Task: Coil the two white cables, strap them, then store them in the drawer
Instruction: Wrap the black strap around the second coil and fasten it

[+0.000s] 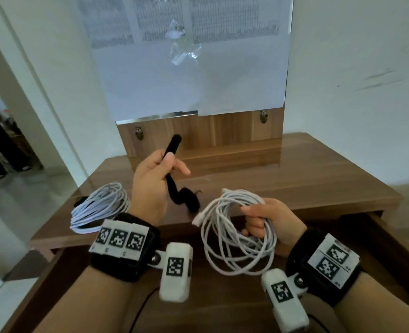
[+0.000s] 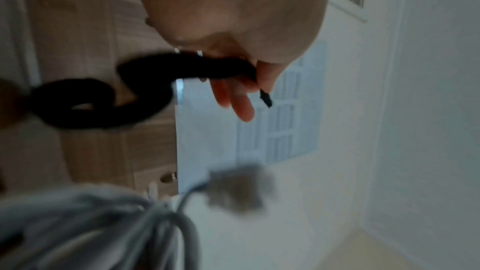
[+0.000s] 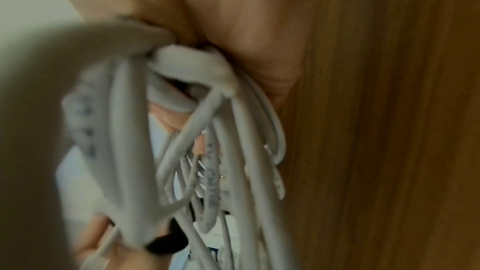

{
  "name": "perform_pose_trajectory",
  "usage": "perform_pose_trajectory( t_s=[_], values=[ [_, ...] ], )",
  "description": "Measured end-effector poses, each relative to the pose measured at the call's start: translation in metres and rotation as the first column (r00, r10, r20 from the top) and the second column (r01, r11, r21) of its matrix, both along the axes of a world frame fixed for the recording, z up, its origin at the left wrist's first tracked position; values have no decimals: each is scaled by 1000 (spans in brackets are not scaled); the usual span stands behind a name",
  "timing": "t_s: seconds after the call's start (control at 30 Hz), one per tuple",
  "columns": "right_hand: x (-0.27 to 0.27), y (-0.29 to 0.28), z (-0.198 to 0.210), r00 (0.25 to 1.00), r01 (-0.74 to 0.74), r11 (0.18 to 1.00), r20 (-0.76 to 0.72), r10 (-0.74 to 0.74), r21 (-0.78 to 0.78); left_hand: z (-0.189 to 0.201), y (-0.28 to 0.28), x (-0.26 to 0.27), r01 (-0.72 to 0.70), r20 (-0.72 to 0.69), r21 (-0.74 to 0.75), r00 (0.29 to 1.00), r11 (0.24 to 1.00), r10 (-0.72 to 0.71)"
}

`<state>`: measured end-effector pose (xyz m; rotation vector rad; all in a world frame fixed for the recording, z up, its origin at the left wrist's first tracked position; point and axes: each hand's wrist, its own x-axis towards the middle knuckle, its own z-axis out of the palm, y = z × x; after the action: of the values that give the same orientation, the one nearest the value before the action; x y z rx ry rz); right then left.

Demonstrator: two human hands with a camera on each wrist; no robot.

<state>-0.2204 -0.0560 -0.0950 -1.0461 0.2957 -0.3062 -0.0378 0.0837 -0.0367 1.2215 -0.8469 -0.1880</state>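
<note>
1. Surface: glossy brown wood-grain desk [image 1: 294,169], filling the centre and right of the head view. It reflects the back panel.
2. An open drawer [image 1: 222,316] of the same dark wood runs along the bottom of the frame, under both wrists.
3. Back of desk: upright wood panel [image 1: 198,133] with two small metal fittings, one at centre left and one at centre right.
4. Above the panel, a large white paper sheet [image 1: 193,75] covers the upper centre. It has printed tables along its top and a crumpled clear tape patch near the middle.
5. Room: white walls, scuff marks at upper right, pale floor and a doorway at far left.
6. Left hand [image 1: 150,186], centre frame above the desk: thumb and curled fingers pinch a black strap [image 1: 172,171]. Forefinger sticks out. The strap's top end points up; its lower end hangs in an S-curve down to the desk's front edge.
7. Right hand [image 1: 268,219], lower right: fingers curled round a loosely coiled white cable [image 1: 225,246]. The coil hangs over the drawer, with a connector end sticking out to the left. The right wrist view confirms loops bunched in the palm.
8. Second coiled white cable [image 1: 97,207] lies on the desk's left front corner, at centre left. Something black sits at its far side; blurred, can't tell what it is.
</note>
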Motion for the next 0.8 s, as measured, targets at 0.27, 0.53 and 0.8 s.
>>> perform_pose_trajectory(
  t_s=[0.27,0.53,0.8],
  values=[
    [-15,29,-12,993,64,946,-76,-93,-317,-35,16,-61,355,-115,81,931,931,-345],
    [-20,34,-12,963,254,907,-1,-270,-336,-50,32,-101,258,175,363,925,895,-338],
    [-20,35,-16,962,234,882,-31,-270,-410,-59,26,-105,84,174,353,973,932,-153]
  ],
)
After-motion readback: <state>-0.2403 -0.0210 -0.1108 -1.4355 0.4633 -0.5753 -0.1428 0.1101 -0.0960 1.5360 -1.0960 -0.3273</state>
